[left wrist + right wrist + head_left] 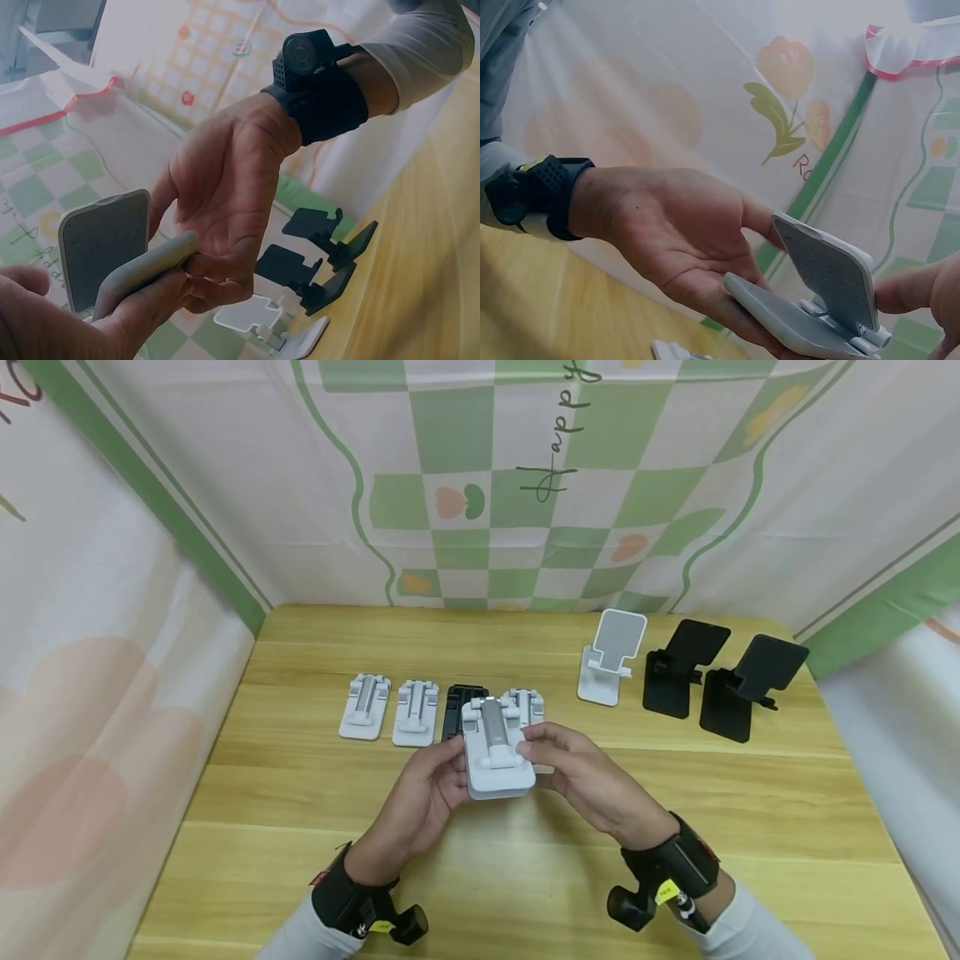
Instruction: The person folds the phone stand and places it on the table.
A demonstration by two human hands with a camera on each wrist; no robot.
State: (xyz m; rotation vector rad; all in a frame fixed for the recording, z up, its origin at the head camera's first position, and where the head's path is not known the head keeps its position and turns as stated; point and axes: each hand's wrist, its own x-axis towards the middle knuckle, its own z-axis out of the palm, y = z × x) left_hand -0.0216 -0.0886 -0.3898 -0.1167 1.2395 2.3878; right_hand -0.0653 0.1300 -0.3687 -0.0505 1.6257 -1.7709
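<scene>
Both hands hold a white folding phone stand above the middle of the table. Its panel is tilted up from the base in the right wrist view, where the phone stand shows its grey inner face. My left hand grips the left edge, thumb on the side. At the right edge, my right hand pinches it between thumb and fingers. Behind the held stand lie a folded black stand, partly hidden, and a folded white stand, also partly covered.
Two more folded white stands, the outer one and the inner one, lie to the left. At the back right stand an unfolded white stand and two unfolded black ones. A printed curtain hangs behind the wooden table.
</scene>
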